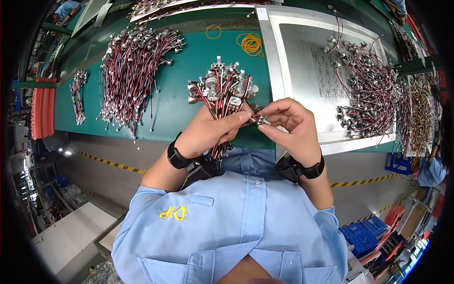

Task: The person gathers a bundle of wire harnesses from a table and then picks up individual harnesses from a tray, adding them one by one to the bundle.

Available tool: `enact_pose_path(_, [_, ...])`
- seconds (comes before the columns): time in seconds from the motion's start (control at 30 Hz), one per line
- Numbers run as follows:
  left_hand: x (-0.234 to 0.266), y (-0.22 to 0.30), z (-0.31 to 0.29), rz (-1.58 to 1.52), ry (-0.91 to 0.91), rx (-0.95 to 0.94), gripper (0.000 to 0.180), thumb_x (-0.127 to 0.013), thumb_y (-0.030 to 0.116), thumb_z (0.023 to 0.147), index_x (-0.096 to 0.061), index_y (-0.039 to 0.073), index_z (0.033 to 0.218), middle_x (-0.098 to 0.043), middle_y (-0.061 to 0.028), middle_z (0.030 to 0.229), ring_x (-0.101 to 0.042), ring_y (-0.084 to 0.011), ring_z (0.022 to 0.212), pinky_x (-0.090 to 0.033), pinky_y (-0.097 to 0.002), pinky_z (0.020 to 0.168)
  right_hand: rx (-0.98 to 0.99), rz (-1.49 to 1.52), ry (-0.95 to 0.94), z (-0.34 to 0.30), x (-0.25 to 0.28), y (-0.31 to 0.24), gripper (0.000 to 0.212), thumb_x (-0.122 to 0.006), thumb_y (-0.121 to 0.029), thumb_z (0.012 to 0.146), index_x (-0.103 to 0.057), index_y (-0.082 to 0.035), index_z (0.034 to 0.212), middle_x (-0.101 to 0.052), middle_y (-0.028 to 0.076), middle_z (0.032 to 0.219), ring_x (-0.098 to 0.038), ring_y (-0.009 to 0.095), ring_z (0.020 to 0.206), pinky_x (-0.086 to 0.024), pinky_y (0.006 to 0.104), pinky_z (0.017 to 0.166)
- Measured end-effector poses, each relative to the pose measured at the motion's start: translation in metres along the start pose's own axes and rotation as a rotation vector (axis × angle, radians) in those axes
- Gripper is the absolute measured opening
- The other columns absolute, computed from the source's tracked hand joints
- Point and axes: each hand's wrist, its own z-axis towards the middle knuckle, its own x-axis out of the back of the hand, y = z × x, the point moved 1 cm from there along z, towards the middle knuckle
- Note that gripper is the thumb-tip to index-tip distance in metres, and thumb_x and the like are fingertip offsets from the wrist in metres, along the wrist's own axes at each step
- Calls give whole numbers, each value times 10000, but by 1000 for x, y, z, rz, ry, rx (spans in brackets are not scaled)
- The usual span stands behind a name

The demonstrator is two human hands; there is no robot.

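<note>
Wires (223, 102), left hand (208, 128) clasping, right hand (294, 124) pinching

Floor (111, 182) grey, yellow-black striped tape (111, 161) across it; green bench (177, 99) ahead; pale table (71, 232) lower left; blue bins (363, 242) lower right; bright glare spots at left

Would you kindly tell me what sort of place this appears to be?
Probably an electronics assembly workshop: the left hand holds a bunch of wired components, a heap of similar ones lies on the green bench, and black-and-yellow tape marks the floor.
</note>
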Motion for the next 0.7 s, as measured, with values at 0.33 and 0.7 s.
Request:
enact_pose_path(0.33, [-2,0,-1,102,56,-14,144,-578,163,910,-571,22,937,-458,54,601,-392,-20,473,-300,-197,417,-70,25,-31,0,2,4,282,-645,54,796,-565,39,1066,-632,96,1017,-621,130,911,-496,248,835])
enact_pose_path(0.7, [3,3,3,-104,-49,9,171,-550,156,898,-582,-8,937,-392,52,528,-337,-22,433,-245,-197,405,480,-607,-97,-9,-14,-14,266,-738,33,667,-651,-27,912,-654,86,884,-637,175,812,-502,263,712])
